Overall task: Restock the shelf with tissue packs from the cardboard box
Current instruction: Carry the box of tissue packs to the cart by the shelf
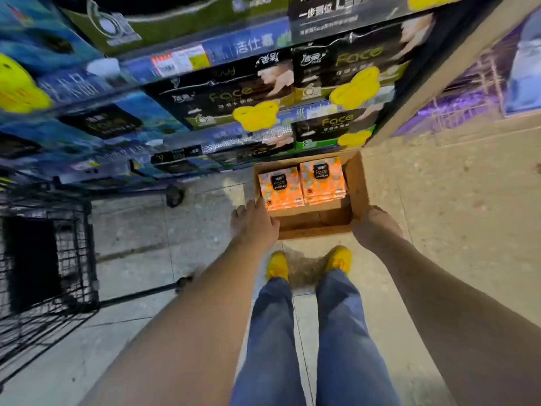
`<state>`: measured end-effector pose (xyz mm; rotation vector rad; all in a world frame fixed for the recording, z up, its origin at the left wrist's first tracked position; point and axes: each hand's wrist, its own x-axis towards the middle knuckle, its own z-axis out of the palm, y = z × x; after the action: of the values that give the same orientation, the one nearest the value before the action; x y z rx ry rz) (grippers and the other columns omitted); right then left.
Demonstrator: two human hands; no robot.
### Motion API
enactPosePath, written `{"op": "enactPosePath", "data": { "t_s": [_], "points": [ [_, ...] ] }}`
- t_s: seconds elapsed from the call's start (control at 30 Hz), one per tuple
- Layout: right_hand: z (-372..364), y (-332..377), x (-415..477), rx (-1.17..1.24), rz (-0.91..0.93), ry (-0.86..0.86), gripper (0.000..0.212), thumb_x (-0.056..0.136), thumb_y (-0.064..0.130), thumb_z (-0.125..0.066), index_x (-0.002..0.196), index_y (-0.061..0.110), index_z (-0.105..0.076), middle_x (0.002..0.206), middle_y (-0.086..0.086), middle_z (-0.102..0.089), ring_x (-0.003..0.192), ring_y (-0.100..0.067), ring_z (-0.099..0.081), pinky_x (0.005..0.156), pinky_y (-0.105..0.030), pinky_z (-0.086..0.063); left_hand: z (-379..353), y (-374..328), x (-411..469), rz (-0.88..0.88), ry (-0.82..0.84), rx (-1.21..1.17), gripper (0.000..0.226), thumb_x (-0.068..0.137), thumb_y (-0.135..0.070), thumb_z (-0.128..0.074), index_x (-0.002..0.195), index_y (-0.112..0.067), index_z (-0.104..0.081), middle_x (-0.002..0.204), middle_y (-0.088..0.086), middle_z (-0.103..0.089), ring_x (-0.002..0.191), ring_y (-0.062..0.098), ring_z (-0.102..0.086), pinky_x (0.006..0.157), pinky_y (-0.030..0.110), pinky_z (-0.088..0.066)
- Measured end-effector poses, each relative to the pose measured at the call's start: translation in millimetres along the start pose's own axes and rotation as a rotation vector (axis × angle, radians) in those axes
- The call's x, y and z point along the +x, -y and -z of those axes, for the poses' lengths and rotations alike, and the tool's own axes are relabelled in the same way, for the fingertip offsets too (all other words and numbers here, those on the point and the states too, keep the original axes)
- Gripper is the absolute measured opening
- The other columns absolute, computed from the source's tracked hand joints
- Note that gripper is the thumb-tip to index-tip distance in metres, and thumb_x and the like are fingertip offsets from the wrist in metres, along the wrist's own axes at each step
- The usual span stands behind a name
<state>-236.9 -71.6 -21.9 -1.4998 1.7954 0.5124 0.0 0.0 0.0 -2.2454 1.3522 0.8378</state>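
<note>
Now both hands (254, 222) (373, 225) grip the cardboard box (355, 186) rim; orange tissue packs (282, 190) lie nearer the left hand

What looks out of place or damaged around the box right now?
Nothing stands out. The cardboard box sits open on the floor, two orange tissue packs lying flat side by side inside. The left hand and right hand are at its near corners.
</note>
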Motion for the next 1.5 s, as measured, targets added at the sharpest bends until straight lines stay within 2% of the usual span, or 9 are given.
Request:
{"op": "enactPosePath", "data": {
  "t_s": [0.33, 0.53, 0.63, 0.73, 0.9, 1.03, 1.2, 1.33, 1.5],
  "points": [
    [-44.3, -18.3, 164.7, 0.019, -0.038, 0.084, 0.04, 0.099, 0.04, -0.044, 0.131, 0.021, -0.059, 0.131, -0.009, -0.063, 0.117, -0.035, -0.061, 0.101, -0.047, -0.052, -73.2, -2.3, 121.7, 0.144, 0.021, -0.039, 0.059, 0.101, -0.047, -0.043, 0.152, -0.019, -0.036, 0.149, 0.011, -0.048, 0.133, 0.034, -0.048, 0.105, 0.045, -0.039],
    [-98.8, -45.8, 268.9, 0.102, -0.144, -0.015, 0.063, 0.084, 0.071, -0.035, 0.124, 0.03, -0.061, 0.117, -0.001, -0.069, 0.098, -0.031, -0.066, 0.087, -0.048, -0.059, -134.6, 7.2, 195.2, 0.197, -0.012, -0.121, 0.058, 0.103, -0.045, -0.045, 0.153, -0.018, -0.034, 0.149, 0.013, -0.049, 0.132, 0.035, -0.05, 0.101, 0.044, -0.042],
    [-124.9, -61.9, 306.4, 0.111, -0.159, -0.072, 0.089, 0.077, 0.085, -0.018, 0.145, 0.033, -0.045, 0.138, -0.002, -0.062, 0.113, -0.035, -0.064, 0.094, -0.052, -0.056, -172.6, 21.2, 225.9, 0.222, 0.031, -0.149, 0.062, 0.1, -0.045, -0.051, 0.153, -0.018, -0.032, 0.15, 0.013, -0.049, 0.132, 0.037, -0.049, 0.102, 0.046, -0.042],
    [-130.4, -60.8, 317.2, 0.174, -0.171, -0.052, 0.089, 0.085, 0.073, -0.036, 0.158, 0.024, -0.02, 0.151, -0.014, -0.049, 0.131, -0.042, -0.053, 0.107, -0.053, -0.045, -203.2, 25.9, 251.0, 0.256, 0.059, -0.22, 0.059, 0.097, -0.046, -0.052, 0.148, -0.022, -0.035, 0.141, 0.015, -0.056, 0.125, 0.041, -0.055, 0.096, 0.049, -0.045],
    [-142.0, -65.1, 327.9, 0.187, -0.203, -0.123, 0.082, 0.088, 0.065, -0.043, 0.159, 0.037, -0.014, 0.142, -0.018, -0.057, 0.124, -0.046, -0.057, 0.101, -0.057, -0.049, -230.6, 28.4, 276.1, 0.322, -0.01, -0.351, 0.08, 0.098, -0.054, -0.054, 0.16, -0.023, -0.014, 0.14, 0.021, -0.059, 0.121, 0.045, -0.06, 0.091, 0.052, -0.051],
    [-145.8, -72.5, 326.4, 0.239, -0.188, -0.148, 0.077, 0.092, 0.064, -0.047, 0.159, 0.05, -0.011, 0.14, -0.016, -0.06, 0.121, -0.044, -0.059, 0.099, -0.053, -0.052, -241.5, 31.7, 283.8, 0.333, -0.082, -0.5, 0.072, 0.095, -0.042, -0.064, 0.154, -0.031, -0.024, 0.128, 0.017, -0.067, 0.11, 0.044, -0.065, 0.08, 0.045, -0.052],
    [-151.3, -83.6, 334.1, 0.162, -0.144, -0.174, 0.072, 0.102, 0.045, -0.046, 0.159, 0.052, -0.004, 0.122, -0.021, -0.065, 0.1, -0.043, -0.063, 0.085, -0.05, -0.055, -259.0, 38.3, 281.0, 0.326, -0.091, -0.697, 0.083, 0.096, -0.048, -0.062, 0.159, -0.048, -0.008, 0.136, 0.015, -0.064, 0.112, 0.043, -0.065, 0.091, 0.047, -0.056],
    [-158.2, -94.1, 342.2, 0.106, -0.096, -0.193, 0.075, 0.104, 0.035, -0.044, 0.158, 0.054, 0.005, 0.108, -0.023, -0.067, 0.079, -0.034, -0.054, 0.076, -0.047, -0.052, -265.1, 40.5, 278.6, 0.317, -0.073, -0.649, 0.089, 0.101, -0.031, -0.059, 0.161, -0.044, 0.005, 0.134, 0.023, -0.063, 0.116, 0.045, -0.063, 0.091, 0.046, -0.052],
    [-160.3, -102.8, 342.3, 0.204, -0.019, -0.199, 0.079, 0.104, 0.032, -0.051, 0.156, 0.058, 0.003, 0.131, -0.02, -0.064, 0.092, -0.038, -0.062, 0.081, -0.048, -0.057, -270.4, 48.2, 279.3, 0.28, -0.107, -0.587, 0.088, 0.102, -0.025, -0.059, 0.162, -0.039, 0.004, 0.115, 0.024, -0.069, 0.097, 0.041, -0.068, 0.073, 0.037, -0.048]
  ]
}}
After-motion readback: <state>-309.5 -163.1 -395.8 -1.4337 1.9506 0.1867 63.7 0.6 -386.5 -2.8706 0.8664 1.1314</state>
